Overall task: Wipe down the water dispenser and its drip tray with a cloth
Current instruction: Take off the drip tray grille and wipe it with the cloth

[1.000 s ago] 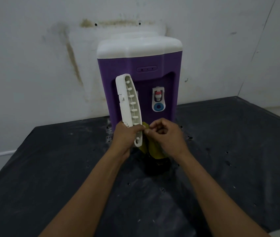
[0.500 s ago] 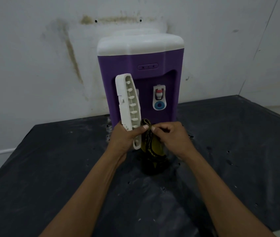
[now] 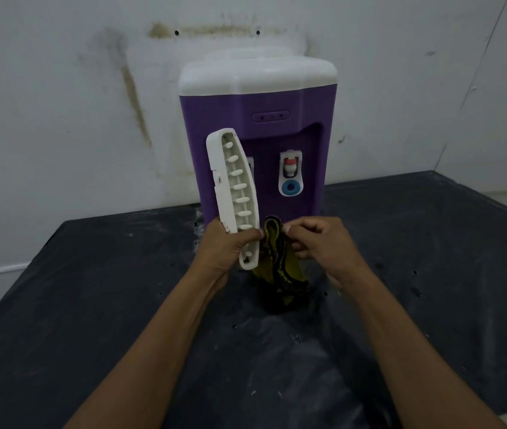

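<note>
While your left grip (image 3: 226,246) curls round the lower end of the upright tray (image 3: 233,188) at frame centre, your right grip (image 3: 323,239) pinches the cloth (image 3: 278,266) beside it

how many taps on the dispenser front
2: a red tap on the right, and a second tap's white panel to its left, mostly hidden behind the drip tray in the left hand.

One wide-angle camera on the person's head looks forward and down, facing the water dispenser (image 3: 215,113) at 12 o'clock against the wall (image 3: 60,103), near enough that the left forearm (image 3: 165,351) runs in from 7 o'clock and the right forearm (image 3: 394,351) from 5 o'clock over the dark table (image 3: 60,305).
</note>
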